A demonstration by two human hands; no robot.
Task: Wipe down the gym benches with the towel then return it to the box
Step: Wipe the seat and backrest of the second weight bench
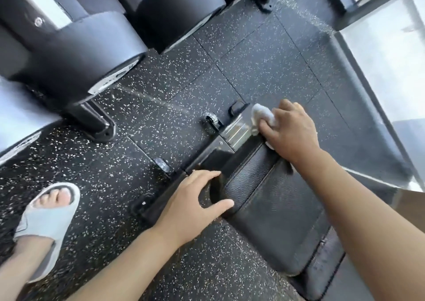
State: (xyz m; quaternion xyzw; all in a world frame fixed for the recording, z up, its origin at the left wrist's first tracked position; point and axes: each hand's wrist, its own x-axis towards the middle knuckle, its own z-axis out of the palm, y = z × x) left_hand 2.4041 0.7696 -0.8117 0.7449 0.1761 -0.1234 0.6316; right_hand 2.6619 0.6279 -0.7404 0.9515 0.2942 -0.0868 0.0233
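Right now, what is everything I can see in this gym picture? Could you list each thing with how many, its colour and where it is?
bench pad: one, black, lower right, running toward the bottom edge
bench frame: one, black with a shiny metal plate, centre, at the pad's far end
towel: one, white, bunched under the right hand at the pad's far end
floor: black rubber tiles with white specks, all across
dumbbells: at least two large ones, black, upper left
windows: bright, along the right side
sandal: one, grey, on a foot at lower left
left hand: one, fingers over the pad's near edge
right hand: one, pressing the towel on the bench
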